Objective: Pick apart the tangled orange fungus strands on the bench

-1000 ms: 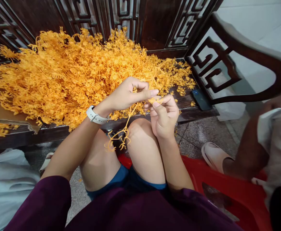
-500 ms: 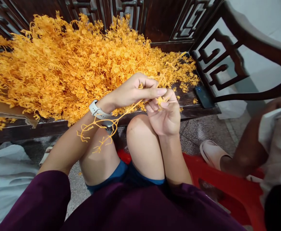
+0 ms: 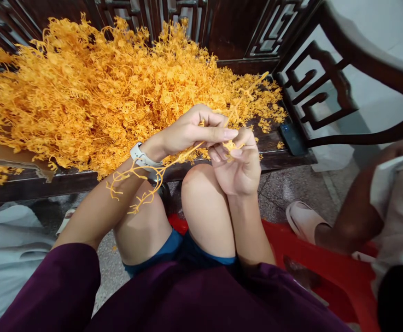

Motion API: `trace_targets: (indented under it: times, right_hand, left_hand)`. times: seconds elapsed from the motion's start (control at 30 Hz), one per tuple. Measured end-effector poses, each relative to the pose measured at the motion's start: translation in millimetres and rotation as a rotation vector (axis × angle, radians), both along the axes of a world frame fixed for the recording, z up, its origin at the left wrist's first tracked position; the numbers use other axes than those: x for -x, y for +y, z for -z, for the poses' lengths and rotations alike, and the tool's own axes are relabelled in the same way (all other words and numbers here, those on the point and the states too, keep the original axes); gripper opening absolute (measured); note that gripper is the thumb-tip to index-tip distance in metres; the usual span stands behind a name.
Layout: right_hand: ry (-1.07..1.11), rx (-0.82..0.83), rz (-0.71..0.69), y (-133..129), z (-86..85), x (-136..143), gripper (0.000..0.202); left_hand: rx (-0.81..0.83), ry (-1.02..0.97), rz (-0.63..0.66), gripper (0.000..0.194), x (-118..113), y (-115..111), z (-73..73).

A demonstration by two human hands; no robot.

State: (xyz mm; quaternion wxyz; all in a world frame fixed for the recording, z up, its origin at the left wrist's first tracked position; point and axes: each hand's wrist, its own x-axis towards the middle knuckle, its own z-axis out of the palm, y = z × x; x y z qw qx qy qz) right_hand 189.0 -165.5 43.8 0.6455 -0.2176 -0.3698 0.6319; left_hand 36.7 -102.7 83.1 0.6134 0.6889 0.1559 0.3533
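Observation:
My left hand (image 3: 201, 129), with a pale watch (image 3: 142, 157) on its wrist, is closed in a pinch on an orange branched plastic stem (image 3: 183, 155). The stem's forked, bare end hangs down over my left forearm. Close against it, my right hand (image 3: 240, 168) has its fingers curled round a small orange plastic piece (image 3: 231, 146). The fingertips of both hands nearly meet, and they partly hide where the stem and the piece come together. Just beyond lies a big heap of orange plastic stems (image 3: 118, 92) on a dark wooden bench (image 3: 273, 154).
A dark phone (image 3: 293, 138) lies at the bench's right end, by the carved armrest (image 3: 325, 87). Cardboard (image 3: 11, 150) stands at the left. A red plastic stool (image 3: 325, 263) is at the right. People sit close on both sides, one wearing a pale slipper (image 3: 305, 223).
The hanging forked end of the stem has swung slightly left and up. Both hands keep almost the same place and grip, with small finger movements.

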Motion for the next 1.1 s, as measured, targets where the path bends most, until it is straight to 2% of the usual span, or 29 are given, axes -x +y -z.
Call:
trace_targets:
  times: [0.4, 0.63, 0.87, 1.1]
  right_hand:
    - [-0.024, 0.066, 0.136, -3.5, 1.2, 1.0, 0.047]
    - [-0.041, 0.031, 0.147, -3.3, 2.7, 1.1, 0.052]
    - [-0.046, -0.014, 0.126, -4.4, 3.7, 1.8, 0.055]
    - [-0.103, -0.002, 0.18, -6.3, -0.4, 2.5, 0.056]
  left_hand:
    - [0.004, 0.008, -0.093, 0.071, -0.3, 0.5, -2.3]
    - [0.039, 0.044, -0.063, 0.071, -0.9, 0.7, -0.5]
    - [0.04, 0.002, -0.052, 0.068, -0.6, -1.0, -6.8]
    - [0.022, 0.004, -0.038, 0.067, 5.3, 0.9, -5.9]
